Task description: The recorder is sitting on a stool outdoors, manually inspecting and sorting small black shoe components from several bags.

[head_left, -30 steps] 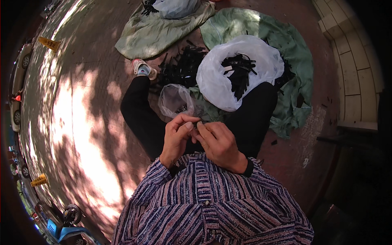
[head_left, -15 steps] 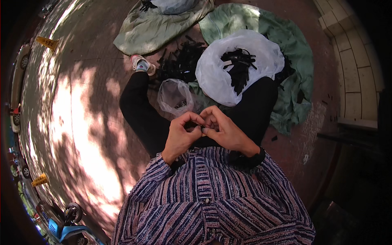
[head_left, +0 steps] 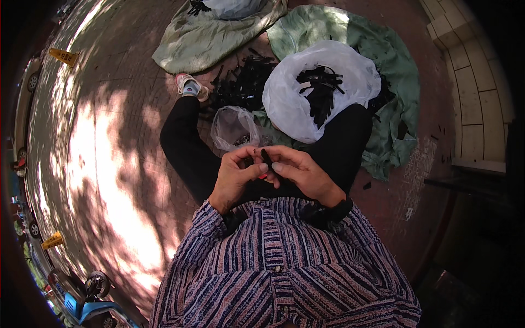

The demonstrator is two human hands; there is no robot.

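Both hands meet in front of my waist, above my lap. Between their fingertips is a small, dark, narrow strip, standing roughly upright. My left hand pinches at its left side, with a bit of red showing by the thumb that I cannot make out. My right hand has its thumb and fingers closed on the strip from the right. Just beyond the hands stands a small clear plastic bag with tiny dark pieces at the bottom.
A large white plastic bag holding black strips stands by my right leg. A heap of black strips lies left of it on the paving. Green cloth spreads underneath, a pale sack lies farther off, and a stone step edges the right.
My hands have turned and shifted slightly, and the fingers have uncurled a little. The dark strip, mostly hidden before, now shows upright between the fingertips, and the red bit has come into sight.
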